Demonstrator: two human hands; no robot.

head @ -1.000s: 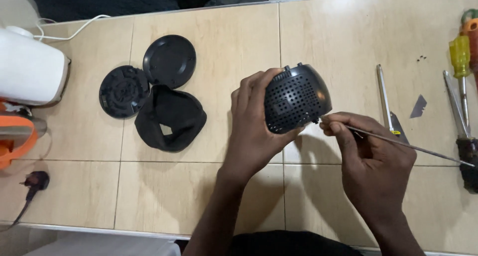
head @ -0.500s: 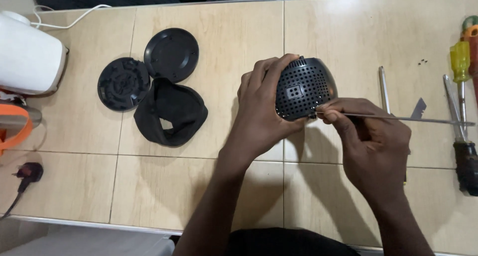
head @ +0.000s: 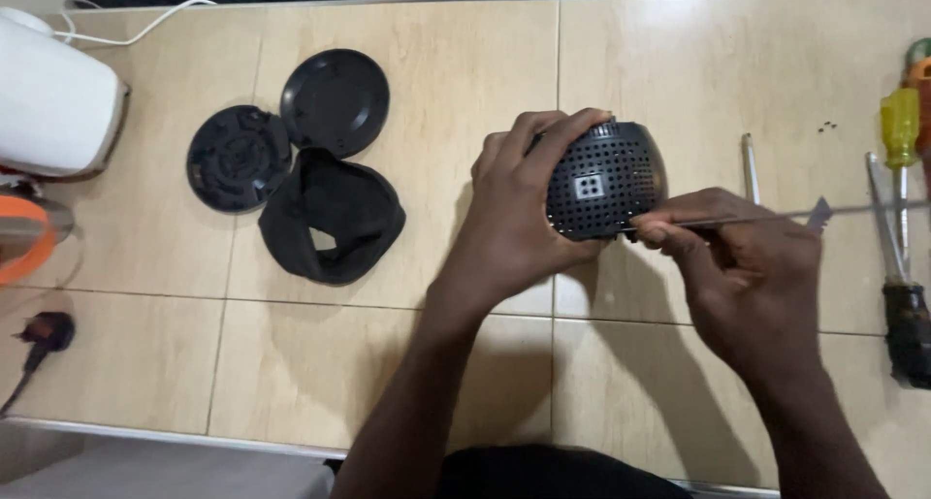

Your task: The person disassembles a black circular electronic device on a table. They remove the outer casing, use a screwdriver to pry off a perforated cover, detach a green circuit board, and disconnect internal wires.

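Observation:
My left hand (head: pixel 519 218) grips a round black perforated shell (head: pixel 606 179), holding it just above the beige tiled counter (head: pixel 465 82). My right hand (head: pixel 747 266) pinches a thin metal tool (head: pixel 776 216) that lies almost level, its tip touching the shell's lower right edge. The tool's far end reaches out to the right. The fingers of the left hand wrap over the top of the shell and hide its left side.
Two black round discs (head: pixel 335 101) (head: pixel 238 158) and a black fabric sleeve (head: pixel 330 216) lie at left. A white appliance (head: pixel 53 96) and a black plug (head: pixel 48 331) sit at the far left. Screwdrivers (head: pixel 902 189) and a metal rod (head: pixel 750 169) lie at right.
The left hand has turned the shell, so a different perforated face shows. The thin tool has swung from slanting down-right to nearly level, and its tip stays at the shell's edge.

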